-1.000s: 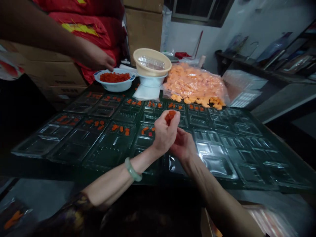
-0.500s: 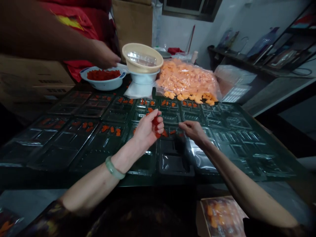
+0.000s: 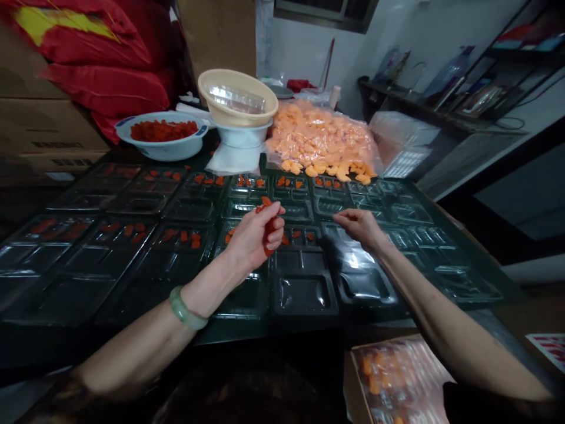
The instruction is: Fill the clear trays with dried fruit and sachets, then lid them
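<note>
My left hand (image 3: pixel 260 232), a green bangle on its wrist, is curled around several small red-orange pieces (image 3: pixel 266 201), some poking out above the thumb. It hovers over the clear plastic trays in the middle. My right hand (image 3: pixel 358 227) is to its right, thumb and fingertips pressed together; whether a piece is between them is too small to tell. Below it lies a shiny compartment tray (image 3: pixel 366 285). The tray between my hands (image 3: pixel 304 294) has a few red-orange pieces (image 3: pixel 296 234) in its upper compartments.
Rows of clear trays (image 3: pixel 128 265) cover the dark green table. Behind them stand a white basin (image 3: pixel 161 150) of red-orange pieces, a stacked cream bowl (image 3: pixel 238 115) and a bag of pale orange pieces (image 3: pixel 322 138). A carton (image 3: pixel 359 377) of packed trays sits below the front edge.
Another person's arm at the upper left has left the view. My right hand has moved slightly right, away from the tray between my hands. The camera view has shifted.
</note>
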Tool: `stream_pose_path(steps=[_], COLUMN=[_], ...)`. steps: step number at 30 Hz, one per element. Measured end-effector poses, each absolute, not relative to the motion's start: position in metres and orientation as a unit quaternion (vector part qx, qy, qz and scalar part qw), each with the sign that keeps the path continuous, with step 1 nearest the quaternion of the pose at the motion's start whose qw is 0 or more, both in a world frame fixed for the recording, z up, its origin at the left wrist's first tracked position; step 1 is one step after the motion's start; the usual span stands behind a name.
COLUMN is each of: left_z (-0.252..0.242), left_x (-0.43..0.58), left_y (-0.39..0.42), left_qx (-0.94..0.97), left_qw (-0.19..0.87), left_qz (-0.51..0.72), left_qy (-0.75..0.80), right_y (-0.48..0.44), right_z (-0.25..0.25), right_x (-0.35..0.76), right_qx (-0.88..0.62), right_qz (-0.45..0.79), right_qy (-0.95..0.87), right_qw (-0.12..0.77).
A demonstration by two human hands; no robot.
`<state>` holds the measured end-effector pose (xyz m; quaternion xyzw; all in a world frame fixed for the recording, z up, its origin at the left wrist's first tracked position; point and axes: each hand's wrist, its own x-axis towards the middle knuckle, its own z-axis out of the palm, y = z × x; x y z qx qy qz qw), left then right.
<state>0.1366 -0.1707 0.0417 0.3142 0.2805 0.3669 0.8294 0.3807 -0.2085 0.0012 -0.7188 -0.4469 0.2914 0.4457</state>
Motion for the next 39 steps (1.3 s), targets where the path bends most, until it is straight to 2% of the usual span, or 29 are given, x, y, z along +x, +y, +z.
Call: stream_pose_path(steps=[3, 7, 9, 11, 15, 17, 26, 34, 36, 39], left_z=[0.039, 0.038, 0.038, 0.038, 0.042, 0.043, 0.042, 0.042, 0.043, 0.043], left_x=[0.14, 0.138, 0.135, 0.132, 0.129, 0.13, 0.14, 0.141, 0.141, 0.144], left_y=[-0.171, -0.171, -0.17, -0.169, -0.168, -0.167, -0.166, -0.164, -0.164, -0.165], left_qx=[0.322, 0.324, 0.316, 0.3, 0.249, 0.233, 0.231, 0.224, 0.223, 0.222], left_qw=[0.829, 0.825, 0.828, 0.833, 0.855, 0.862, 0.869, 0.874, 0.874, 0.875], left_qz=[0.361, 0.364, 0.363, 0.359, 0.338, 0.331, 0.323, 0.319, 0.318, 0.314], left_qy=[0.28, 0.285, 0.289, 0.295, 0.304, 0.304, 0.296, 0.292, 0.292, 0.293], right_y=[-0.207, -0.205, -0.204, -0.204, -0.201, -0.198, -0.19, -0.204, -0.212, -0.22], right_z=[-0.003, -0.005, -0.005, -0.003, 0.0, -0.001, -0.01, 0.008, 0.006, 0.0], right_x=[0.371, 0.357, 0.355, 0.357, 0.369, 0.375, 0.388, 0.406, 0.409, 0.406], right_qx=[-0.71, -0.703, -0.691, -0.681, -0.719, -0.74, -0.772, -0.757, -0.747, -0.758], right_qz=[0.303, 0.247, 0.257, 0.277, 0.272, 0.271, 0.272, 0.245, 0.217, 0.156], right_qy=[-0.49, -0.608, -0.633, -0.625, -0.51, -0.469, -0.484, -0.516, -0.557, -0.6], right_qw=[0.406, 0.275, 0.236, 0.263, 0.387, 0.4, 0.309, 0.317, 0.291, 0.203])
